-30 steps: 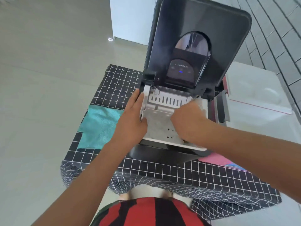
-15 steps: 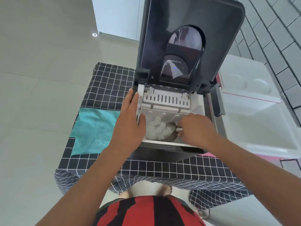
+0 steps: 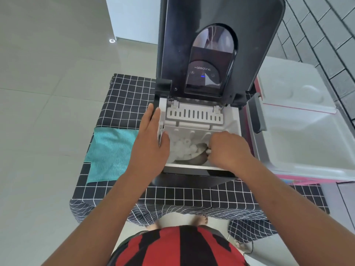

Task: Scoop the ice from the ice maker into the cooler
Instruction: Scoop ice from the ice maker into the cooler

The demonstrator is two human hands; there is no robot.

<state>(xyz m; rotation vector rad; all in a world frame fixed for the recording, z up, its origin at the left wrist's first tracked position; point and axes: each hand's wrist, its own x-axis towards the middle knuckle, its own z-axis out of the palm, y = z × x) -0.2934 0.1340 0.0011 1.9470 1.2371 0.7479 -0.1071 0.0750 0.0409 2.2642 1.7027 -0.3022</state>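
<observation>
Ice point(image 3: 184, 149) lies heaped in the white basket of the ice maker point(image 3: 199, 120), in pale rounded pieces, and some of it sits in the bowl of a metal scoop point(image 3: 196, 157) lowered into that basket. We hold the scoop with our right hand point(image 3: 228, 150), whose fingers are curled tight round its handle at the basket's right side; only the stub of the handle shows beyond them. Our left hand point(image 3: 151, 143) rests flat against the ice maker's left edge, its fingers straight and together along the white rim, the thumb hooked over into the basket beside the ice.

Behind the basket, a white slotted plate point(image 3: 195, 114) runs across the ice maker's interior. The dark lid point(image 3: 221, 45) stands raised upright at the back, its arched window and a small blue light facing us.

To the right of the ice maker stands the cooler point(image 3: 307, 143), open, white inside with a pink rim, its lid point(image 3: 295, 89) tipped back behind it and its grey handle point(image 3: 256, 114) nearest the ice maker.

Under the ice maker we see the surface, covered in a black cloth with a white grid point(image 3: 124, 96). A teal towel point(image 3: 109, 152) lies flat on that cloth to the left of the ice maker. Pale floor tiles point(image 3: 48, 93) spread farther left, and grey wall tiles point(image 3: 326, 29) rise beyond the cooler.
</observation>
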